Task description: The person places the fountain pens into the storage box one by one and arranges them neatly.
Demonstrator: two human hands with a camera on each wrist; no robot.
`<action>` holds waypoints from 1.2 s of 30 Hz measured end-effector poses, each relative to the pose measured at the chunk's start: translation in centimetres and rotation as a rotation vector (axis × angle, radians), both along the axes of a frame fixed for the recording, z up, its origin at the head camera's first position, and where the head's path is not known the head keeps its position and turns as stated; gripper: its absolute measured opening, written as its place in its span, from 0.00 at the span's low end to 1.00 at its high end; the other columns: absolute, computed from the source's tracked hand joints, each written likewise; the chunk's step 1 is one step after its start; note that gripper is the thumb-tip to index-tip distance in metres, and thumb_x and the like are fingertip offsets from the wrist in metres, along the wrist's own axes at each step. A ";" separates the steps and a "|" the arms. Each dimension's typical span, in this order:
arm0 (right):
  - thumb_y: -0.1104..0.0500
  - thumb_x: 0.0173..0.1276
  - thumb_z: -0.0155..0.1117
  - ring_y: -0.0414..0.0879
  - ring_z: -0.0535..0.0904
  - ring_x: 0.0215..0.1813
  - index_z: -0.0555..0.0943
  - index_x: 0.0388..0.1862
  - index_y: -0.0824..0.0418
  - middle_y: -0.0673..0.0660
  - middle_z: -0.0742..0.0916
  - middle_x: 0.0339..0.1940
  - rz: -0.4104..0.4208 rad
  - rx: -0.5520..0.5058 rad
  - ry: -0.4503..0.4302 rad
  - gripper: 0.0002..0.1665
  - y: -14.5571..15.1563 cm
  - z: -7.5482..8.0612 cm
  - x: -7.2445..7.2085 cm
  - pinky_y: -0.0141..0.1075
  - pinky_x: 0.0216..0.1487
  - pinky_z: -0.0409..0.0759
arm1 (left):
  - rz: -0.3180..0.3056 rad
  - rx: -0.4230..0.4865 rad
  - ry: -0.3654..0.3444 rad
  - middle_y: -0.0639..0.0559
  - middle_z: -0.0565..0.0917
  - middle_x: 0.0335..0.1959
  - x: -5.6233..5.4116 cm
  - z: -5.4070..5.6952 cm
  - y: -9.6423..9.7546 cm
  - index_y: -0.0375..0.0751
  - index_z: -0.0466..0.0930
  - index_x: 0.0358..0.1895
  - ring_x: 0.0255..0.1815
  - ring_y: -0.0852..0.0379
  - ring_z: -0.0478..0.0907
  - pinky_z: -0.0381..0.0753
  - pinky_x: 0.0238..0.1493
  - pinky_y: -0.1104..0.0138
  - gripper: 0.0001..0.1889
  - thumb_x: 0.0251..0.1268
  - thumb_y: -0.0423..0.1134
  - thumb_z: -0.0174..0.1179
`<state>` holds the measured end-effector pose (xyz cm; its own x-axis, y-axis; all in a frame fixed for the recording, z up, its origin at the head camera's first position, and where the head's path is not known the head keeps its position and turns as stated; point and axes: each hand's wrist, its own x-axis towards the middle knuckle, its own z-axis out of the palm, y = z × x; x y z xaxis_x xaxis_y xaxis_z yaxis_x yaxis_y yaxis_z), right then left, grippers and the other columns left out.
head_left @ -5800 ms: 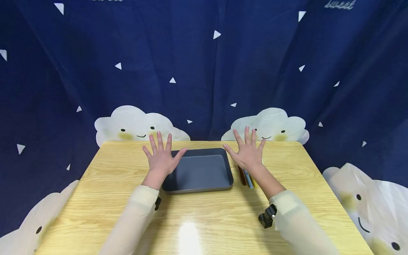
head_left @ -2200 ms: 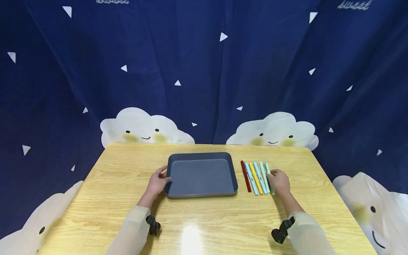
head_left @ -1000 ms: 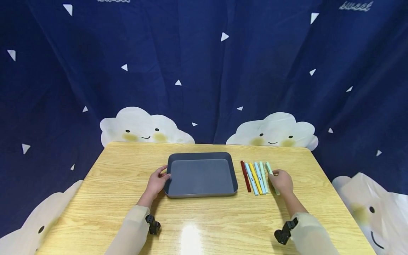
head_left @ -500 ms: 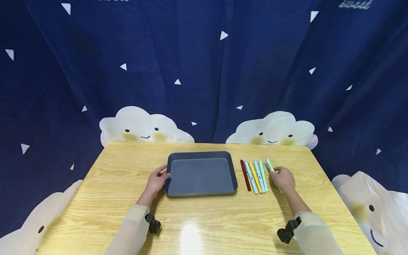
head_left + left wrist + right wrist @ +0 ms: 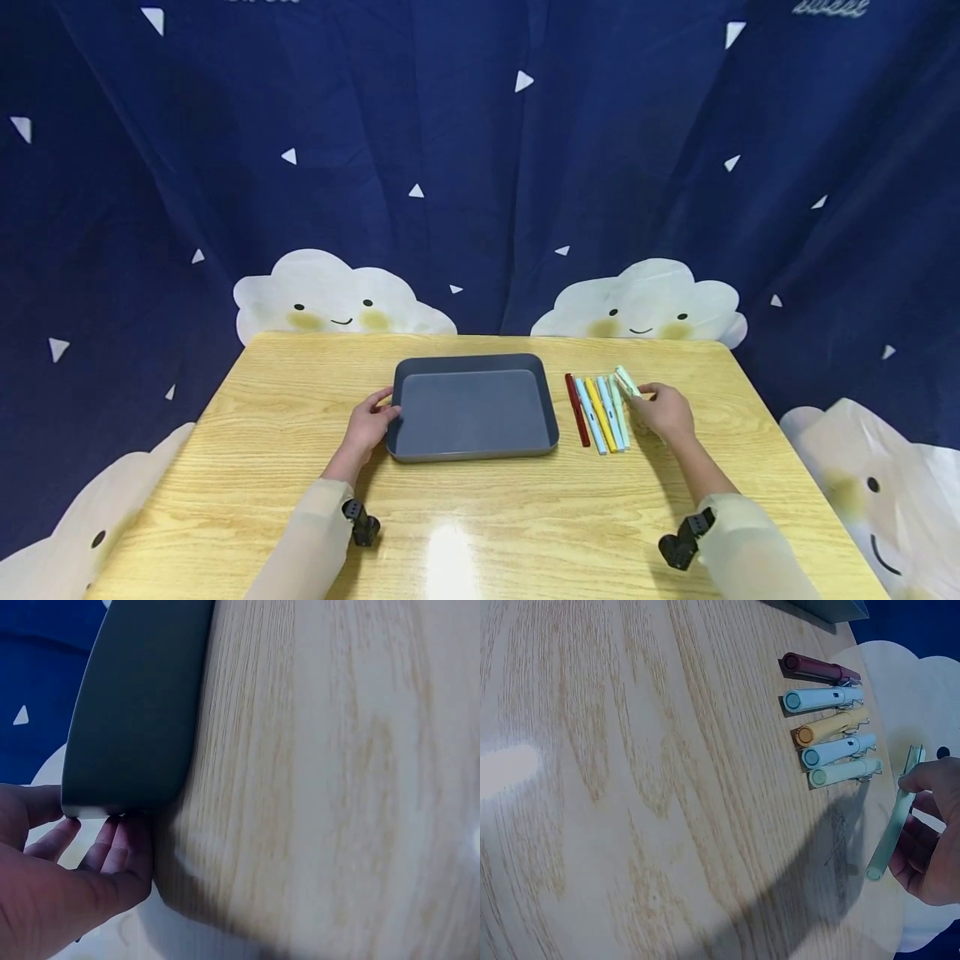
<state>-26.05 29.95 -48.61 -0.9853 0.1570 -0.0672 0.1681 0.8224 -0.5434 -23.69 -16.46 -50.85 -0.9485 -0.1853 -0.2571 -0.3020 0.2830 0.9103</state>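
My left hand (image 5: 369,427) grips the left side of a dark grey rectangular tray (image 5: 472,457), its thumb over the rim. In the left wrist view, the fingers (image 5: 135,847) of this hand lie against the outside of the tray wall (image 5: 135,712). To the right of the tray, my right hand (image 5: 666,414) pinches a mint-green pen (image 5: 627,382) between thumb and fingers. The right wrist view shows this pen (image 5: 891,836) raised off the table and tilted, its clip end up by the thumb. The tray holds nothing.
Between tray and right hand lies a row of pens: dark red (image 5: 577,408), light blue (image 5: 590,417), yellow (image 5: 601,414), another light blue (image 5: 611,412) and pale green (image 5: 619,414). The wooden table (image 5: 480,533) ends at a navy curtain (image 5: 480,167) with clouds.
Both hands came down from spread above the table. The left took hold of the tray; the right took the outermost pen, drew it right from the row, then lifted and tilted it leftward.
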 end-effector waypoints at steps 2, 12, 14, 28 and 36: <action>0.52 0.66 0.54 0.55 0.78 0.39 0.77 0.55 0.69 0.67 0.83 0.42 0.008 0.011 0.009 0.25 0.0 0.1 -0.1 0.40 0.32 0.73 | -0.003 0.000 -0.004 0.33 0.71 0.58 0.0 0.0 0.0 0.40 0.64 0.68 0.55 0.45 0.71 0.72 0.44 0.67 0.25 0.68 0.36 0.51; 0.54 0.67 0.54 0.52 0.76 0.35 0.75 0.56 0.70 0.69 0.81 0.44 0.067 -0.008 -0.007 0.25 -0.7 1.6 0.2 0.37 0.30 0.71 | 0.003 0.006 -0.005 0.33 0.72 0.57 -0.1 0.0 -0.1 0.39 0.64 0.68 0.53 0.46 0.71 0.73 0.44 0.67 0.25 0.67 0.35 0.52; 0.54 0.66 0.54 0.52 0.76 0.35 0.76 0.56 0.70 0.69 0.81 0.44 0.073 -0.008 -0.010 0.25 -0.9 1.9 0.2 0.37 0.31 0.71 | -0.001 0.012 -0.014 0.33 0.71 0.57 -0.1 0.0 -0.1 0.39 0.63 0.68 0.54 0.46 0.71 0.73 0.45 0.66 0.25 0.67 0.35 0.51; 0.55 0.66 0.57 0.48 0.72 0.31 0.78 0.52 0.67 0.60 0.80 0.33 0.179 0.010 0.017 0.21 -1.3 2.1 -0.3 0.35 0.28 0.67 | -0.007 0.016 0.000 0.33 0.72 0.56 0.0 -0.2 -0.1 0.38 0.63 0.68 0.52 0.46 0.73 0.75 0.42 0.67 0.26 0.67 0.35 0.51; 0.57 0.65 0.59 0.46 0.70 0.28 0.79 0.52 0.67 0.60 0.80 0.33 0.279 -0.012 0.047 0.19 -2.1 2.4 -0.6 0.35 0.26 0.68 | -0.009 0.004 -0.009 0.32 0.71 0.57 0.0 0.0 -0.1 0.39 0.62 0.68 0.54 0.45 0.71 0.74 0.45 0.65 0.25 0.68 0.35 0.50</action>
